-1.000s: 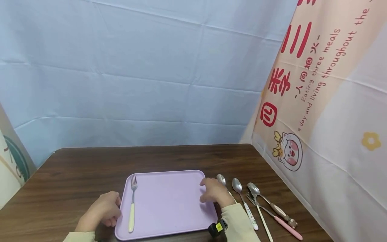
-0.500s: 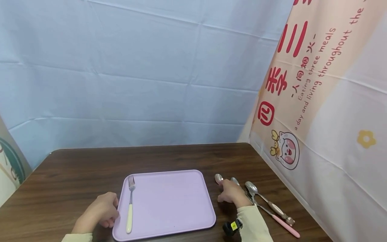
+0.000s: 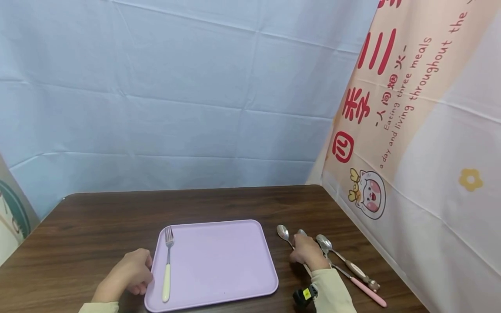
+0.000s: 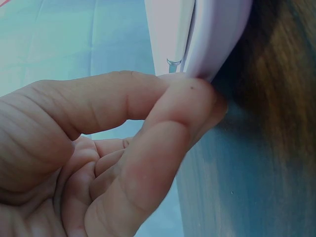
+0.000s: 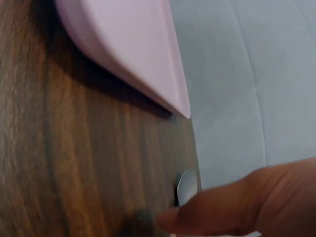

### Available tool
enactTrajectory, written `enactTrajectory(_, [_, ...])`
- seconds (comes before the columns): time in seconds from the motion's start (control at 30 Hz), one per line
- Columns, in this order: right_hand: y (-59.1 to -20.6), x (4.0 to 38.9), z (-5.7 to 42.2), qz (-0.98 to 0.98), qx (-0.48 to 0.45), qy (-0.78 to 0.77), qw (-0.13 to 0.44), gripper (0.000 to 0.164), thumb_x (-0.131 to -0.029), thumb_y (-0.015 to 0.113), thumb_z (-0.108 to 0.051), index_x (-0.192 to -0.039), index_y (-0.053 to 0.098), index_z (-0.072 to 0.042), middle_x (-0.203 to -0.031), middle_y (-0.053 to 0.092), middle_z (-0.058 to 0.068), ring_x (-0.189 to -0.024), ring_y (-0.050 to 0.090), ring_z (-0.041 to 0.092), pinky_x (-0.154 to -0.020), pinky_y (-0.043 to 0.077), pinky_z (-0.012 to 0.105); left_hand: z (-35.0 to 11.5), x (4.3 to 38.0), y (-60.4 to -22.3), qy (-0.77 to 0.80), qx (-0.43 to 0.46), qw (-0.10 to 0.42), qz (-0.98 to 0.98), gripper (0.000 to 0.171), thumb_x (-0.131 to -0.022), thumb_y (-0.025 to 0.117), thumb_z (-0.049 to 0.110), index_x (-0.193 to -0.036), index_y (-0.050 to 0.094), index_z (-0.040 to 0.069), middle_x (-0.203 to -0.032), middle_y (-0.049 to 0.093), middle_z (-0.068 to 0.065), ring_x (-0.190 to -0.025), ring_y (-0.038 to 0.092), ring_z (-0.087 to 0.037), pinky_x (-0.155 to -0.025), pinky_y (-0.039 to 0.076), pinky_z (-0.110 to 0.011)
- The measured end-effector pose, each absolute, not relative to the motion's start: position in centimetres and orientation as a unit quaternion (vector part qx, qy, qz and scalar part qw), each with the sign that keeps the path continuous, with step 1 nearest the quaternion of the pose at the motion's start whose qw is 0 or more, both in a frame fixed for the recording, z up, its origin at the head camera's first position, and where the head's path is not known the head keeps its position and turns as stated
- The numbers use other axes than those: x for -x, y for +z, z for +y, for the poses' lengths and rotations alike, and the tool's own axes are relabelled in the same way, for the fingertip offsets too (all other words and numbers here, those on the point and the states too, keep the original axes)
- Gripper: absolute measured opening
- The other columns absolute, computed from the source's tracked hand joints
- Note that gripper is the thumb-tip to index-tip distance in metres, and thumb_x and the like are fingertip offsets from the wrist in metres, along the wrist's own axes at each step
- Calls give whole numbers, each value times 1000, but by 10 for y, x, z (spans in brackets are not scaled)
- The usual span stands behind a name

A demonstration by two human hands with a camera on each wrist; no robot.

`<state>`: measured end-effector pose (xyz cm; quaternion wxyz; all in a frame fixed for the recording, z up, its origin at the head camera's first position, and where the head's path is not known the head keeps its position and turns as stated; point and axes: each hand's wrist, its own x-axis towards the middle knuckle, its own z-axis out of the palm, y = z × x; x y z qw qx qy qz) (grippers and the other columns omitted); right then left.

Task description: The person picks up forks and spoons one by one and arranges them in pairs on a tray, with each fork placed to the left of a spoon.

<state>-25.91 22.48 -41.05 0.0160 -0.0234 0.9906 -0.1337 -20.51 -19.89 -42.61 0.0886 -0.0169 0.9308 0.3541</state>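
So you've got the lilac tray (image 3: 215, 261) sitting in the nearer half of the tabletop (image 3: 98, 217), roughly midway between its left and right edges and well apart from the far edge. As far as I can see you're only one piece in: a fork (image 3: 167, 265) lies on the tray along its left side, tines toward the tabletop's far edge. Nothing else is on there, so I'd call this early days. Your left hand (image 3: 133, 271) is at the tray's left rim, thumb and finger bent in and pinching it, which I'd guess keeps things steady. Your right hand (image 3: 308, 253) is down among the loose cutlery between the tray and the tabletop's right edge, fingers pointing downward. I can't tell how far apart they are or whether they've got hold of anything, since the tips are hidden and the wrist view cuts most of them off. What's off the tray: a near spoon (image 3: 282, 232) just beside your fingers, a second spoon (image 3: 301, 232) mostly covered by that hand, then a brown-handled spoon (image 3: 357, 269) and a pink-handled piece (image 3: 368, 291) closer to the right edge. Your sleeve (image 3: 332, 291) blocks part of that pile, so don't trust my count. My read is most of the sorting is left.
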Motion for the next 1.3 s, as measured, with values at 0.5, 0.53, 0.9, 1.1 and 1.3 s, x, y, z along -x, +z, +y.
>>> enactTrajectory(0.5, [-420, 263, 219, 992, 10, -122, 30, 7, -68, 56, 5, -65, 53, -1, -61, 51, 9, -49, 48, 21, -39, 40, 27, -204, 204, -424, 353, 16, 85, 931, 23, -60, 58, -8, -79, 45, -3, -46, 55, -9, -39, 54, -17, -36, 52, -30])
enactTrajectory(0.53, [-420, 263, 219, 991, 7, -126, 31, 8, -68, 56, 5, -65, 53, -2, -60, 51, 8, -47, 48, 21, -38, 40, 26, -205, 204, -424, 354, 17, 86, 931, 23, -60, 58, -7, -79, 45, -3, -47, 55, -9, -39, 54, -17, -36, 52, -30])
enactTrajectory(0.9, [-423, 264, 222, 986, -12, -159, 51, 9, -65, 54, 5, -71, 51, -1, -67, 53, 16, -47, 51, 22, -34, 49, 25, -203, 205, -424, 361, 26, 95, 927, 25, -60, 58, -8, -80, 45, -3, -49, 55, -10, -40, 55, -18, -38, 53, -30])
enactTrajectory(1.1, [-421, 262, 224, 978, 0, -199, 58, 12, -66, 54, 5, -61, 50, -4, -58, 51, 6, -47, 51, 18, -38, 51, 26, -201, 206, -426, 367, 22, 90, 926, 24, -59, 58, -8, -80, 45, -3, -49, 55, -9, -40, 55, -18, -38, 53, -30])
enactTrajectory(1.3, [-421, 258, 223, 970, 23, -239, 37, 26, -67, 55, 4, -48, 45, -11, -45, 43, -2, -38, 43, 11, -35, 41, 21, -199, 205, -427, 370, 17, 85, 925, 23, -60, 57, -8, -79, 45, -3, -48, 54, -9, -40, 54, -18, -37, 52, -29])
